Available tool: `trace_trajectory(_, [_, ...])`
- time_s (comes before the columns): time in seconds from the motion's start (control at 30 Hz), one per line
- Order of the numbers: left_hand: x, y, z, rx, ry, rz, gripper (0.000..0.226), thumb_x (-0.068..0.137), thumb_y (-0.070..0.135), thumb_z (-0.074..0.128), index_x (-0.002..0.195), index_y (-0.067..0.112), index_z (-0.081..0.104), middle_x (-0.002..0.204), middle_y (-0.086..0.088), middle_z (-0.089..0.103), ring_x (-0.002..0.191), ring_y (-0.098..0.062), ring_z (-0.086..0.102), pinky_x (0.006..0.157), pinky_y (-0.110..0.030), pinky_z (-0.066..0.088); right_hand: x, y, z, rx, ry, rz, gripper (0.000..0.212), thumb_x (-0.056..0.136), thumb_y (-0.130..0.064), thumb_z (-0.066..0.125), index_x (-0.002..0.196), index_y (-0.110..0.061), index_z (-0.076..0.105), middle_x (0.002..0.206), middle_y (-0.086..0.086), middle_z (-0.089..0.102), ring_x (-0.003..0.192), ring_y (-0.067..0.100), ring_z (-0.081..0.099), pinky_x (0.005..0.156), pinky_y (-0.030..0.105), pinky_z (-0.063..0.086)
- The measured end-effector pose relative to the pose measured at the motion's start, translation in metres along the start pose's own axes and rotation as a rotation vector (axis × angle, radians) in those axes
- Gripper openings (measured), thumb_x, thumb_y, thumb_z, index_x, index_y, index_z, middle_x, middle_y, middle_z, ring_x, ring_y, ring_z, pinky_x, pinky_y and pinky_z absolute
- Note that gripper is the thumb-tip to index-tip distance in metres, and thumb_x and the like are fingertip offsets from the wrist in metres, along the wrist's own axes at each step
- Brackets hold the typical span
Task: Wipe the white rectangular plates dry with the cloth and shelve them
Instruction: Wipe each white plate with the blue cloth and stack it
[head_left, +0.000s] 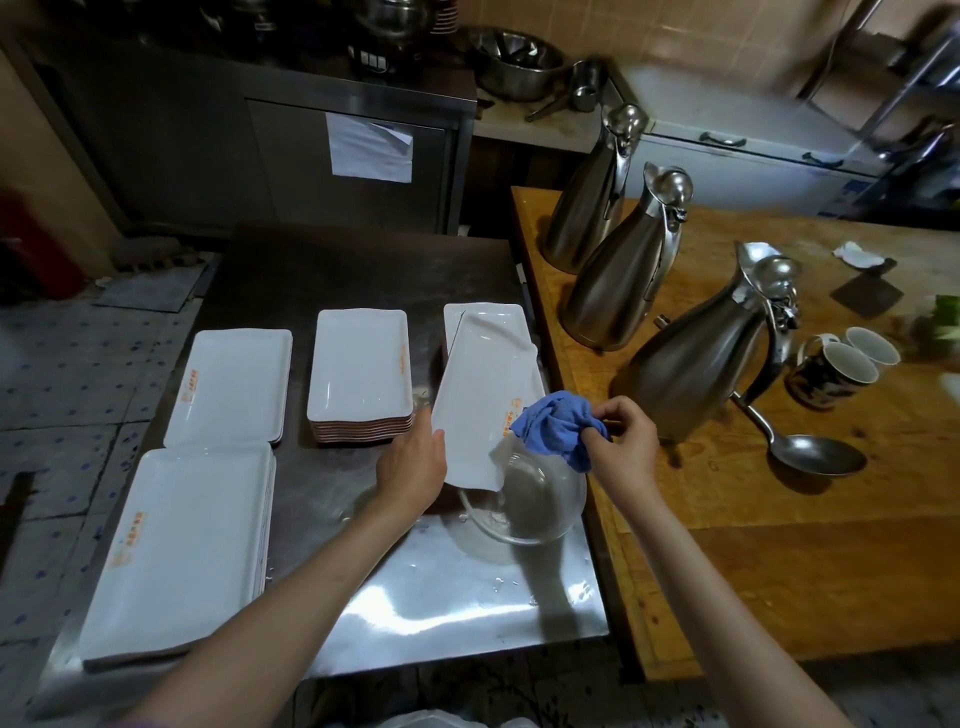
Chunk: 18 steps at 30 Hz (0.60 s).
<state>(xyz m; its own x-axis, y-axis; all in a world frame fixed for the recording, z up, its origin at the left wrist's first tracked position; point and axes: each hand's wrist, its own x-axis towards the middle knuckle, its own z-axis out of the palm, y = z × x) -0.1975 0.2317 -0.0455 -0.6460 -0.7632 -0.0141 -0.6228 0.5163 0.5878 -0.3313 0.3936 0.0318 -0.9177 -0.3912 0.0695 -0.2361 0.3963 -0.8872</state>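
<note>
Reading from left to right:
Near-left stack (176, 551): white rectangular plates, glossy, with raised rims and an orange mark near the left edge, lay on the steel table (441, 597).
Far-left stack (231, 387): plates of the same shape and mark lay just behind the first pile.
Middle stack (361, 366): a taller pile showed brown-edged undersides along its near side, with an orange mark at the right rim.
Left hand (413, 462): fingers were curled around the near-left edge of the held plate (480, 410), thumb on top.
Held plate: white, smooth and shiny, it was tilted up over the right stack (491, 319) and above a clear glass bowl (524, 499).
Cloth (561, 428): blue, soft and crumpled, it touched the plate's right rim beside the orange mark.
Right hand (621, 436): fingertips were pinched together on the bunched cloth.
Steel table: brushed metal, reflective, with water droplets near the bowl.
Wooden table (779, 545): orange-brown, worn and stained, it stood against the steel table's right side.
Jugs (691, 364): three tall tapered steel jugs with hinged lids stood in a row.
Ladle (810, 454): dull metal, it lay near the closest jug.
Mugs (844, 369): two dark mugs with white interiors stood touching.
</note>
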Motion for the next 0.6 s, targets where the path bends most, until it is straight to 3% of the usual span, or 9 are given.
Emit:
trace_trajectory(0.13, [0.000,0.006,-0.001,0.105,0.060,0.098,0.031,0.101,0.019,0.037,0.128,0.005,0.044,0.096,-0.021,0.067,0.087,-0.041,0.062,0.063,-0.040,0.041,0.000,0.002,-0.003,0.000,0.002,-0.001,0.014,0.081,0.009,0.056,0.080,-0.005,0.056,0.079,0.000,0.057,0.070,0.007,0.055,0.057,0.015,0.050])
trace_trajectory(0.23, [-0.001,0.010,-0.006,0.078,0.127,0.233,0.024,0.097,0.013,0.044,0.118,0.002,0.051,0.071,-0.019,0.066,0.060,-0.038,0.064,0.047,-0.033,0.039,0.000,0.004,-0.004,0.010,0.006,0.013,0.014,0.081,0.009,0.056,0.080,-0.005,0.057,0.080,0.000,0.057,0.071,0.008,0.056,0.057,0.015,0.050])
trace_trajectory(0.33, [0.001,0.013,-0.009,0.183,0.188,0.380,0.015,0.090,0.015,0.044,0.104,0.010,0.046,0.050,-0.006,0.056,0.034,-0.026,0.052,0.031,-0.022,0.030,-0.001,0.004,-0.004,0.019,0.005,0.018,0.016,0.081,0.010,0.056,0.080,-0.005,0.057,0.080,0.000,0.058,0.072,0.008,0.057,0.057,0.016,0.050])
trace_trajectory(0.47, [0.004,0.018,-0.012,0.299,0.191,0.482,0.047,0.066,0.003,0.079,0.101,0.011,0.047,0.050,-0.002,0.053,0.031,-0.022,0.047,0.029,-0.021,0.032,-0.001,0.006,-0.005,0.021,0.004,0.016,0.016,0.081,0.010,0.056,0.080,-0.006,0.057,0.080,0.000,0.058,0.071,0.007,0.057,0.056,0.014,0.049])
trace_trajectory(0.6, [0.005,0.025,-0.012,0.285,0.188,0.462,0.039,0.072,0.005,0.074,0.099,0.011,0.047,0.045,-0.003,0.050,0.029,-0.023,0.046,0.030,-0.020,0.029,-0.001,0.009,-0.005,0.018,0.011,0.016,0.017,0.080,0.011,0.056,0.078,-0.006,0.057,0.079,0.002,0.059,0.072,0.012,0.057,0.058,0.018,0.050])
